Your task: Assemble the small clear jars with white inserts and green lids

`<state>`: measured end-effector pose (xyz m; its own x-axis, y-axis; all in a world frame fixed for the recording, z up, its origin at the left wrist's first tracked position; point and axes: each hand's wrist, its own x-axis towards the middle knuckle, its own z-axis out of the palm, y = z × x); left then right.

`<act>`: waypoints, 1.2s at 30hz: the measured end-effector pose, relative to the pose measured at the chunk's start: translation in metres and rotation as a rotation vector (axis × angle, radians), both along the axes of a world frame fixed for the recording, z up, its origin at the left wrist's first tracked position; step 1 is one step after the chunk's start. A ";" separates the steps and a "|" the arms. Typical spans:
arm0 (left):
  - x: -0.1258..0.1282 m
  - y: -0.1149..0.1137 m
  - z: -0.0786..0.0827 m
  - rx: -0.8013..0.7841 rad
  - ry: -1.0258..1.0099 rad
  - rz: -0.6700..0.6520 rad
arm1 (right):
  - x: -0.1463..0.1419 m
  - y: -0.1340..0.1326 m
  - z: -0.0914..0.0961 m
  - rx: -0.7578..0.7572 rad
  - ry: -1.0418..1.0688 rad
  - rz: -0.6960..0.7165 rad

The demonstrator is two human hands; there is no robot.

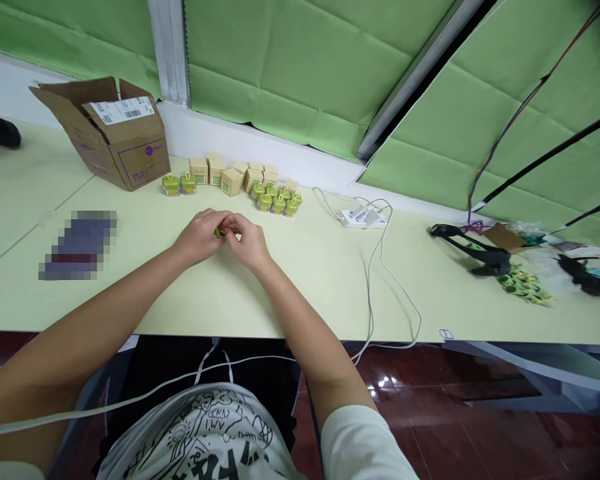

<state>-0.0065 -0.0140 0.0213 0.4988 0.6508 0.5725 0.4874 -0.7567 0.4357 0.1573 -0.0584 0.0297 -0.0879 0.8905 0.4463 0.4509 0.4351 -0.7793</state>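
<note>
Both hands meet above the table in front of me. My left hand (pixel 199 237) is curled around a small green-lidded jar (pixel 219 232), mostly hidden by the fingers. My right hand (pixel 247 239) is closed with its fingertips pressed against the same jar. Behind the hands, two green-lidded jars (pixel 188 183) with loops on top stand near the carton. To their right is a cluster of several similar jars (pixel 279 203). Several small tan boxes (pixel 231 181) stand in a row behind them.
An open cardboard carton (pixel 140 157) stands at the back left, with a blurred dark rectangle (pixel 80 247) in front. A white power strip (pixel 363 217) with cables (pixel 387 267) lies right of centre. Black clamp-like stands (pixel 480 252) and green pieces (pixel 525 285) are farther right.
</note>
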 end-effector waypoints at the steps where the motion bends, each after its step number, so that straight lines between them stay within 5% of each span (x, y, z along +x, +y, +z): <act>1: 0.000 0.000 0.000 0.002 0.009 0.009 | 0.001 0.001 0.000 0.011 -0.015 0.003; 17: 0.000 -0.001 0.001 0.038 0.029 0.008 | 0.000 0.004 -0.012 0.104 -0.238 -0.094; 36: 0.000 -0.002 0.002 0.058 0.054 0.003 | -0.002 0.007 -0.016 0.177 -0.244 -0.137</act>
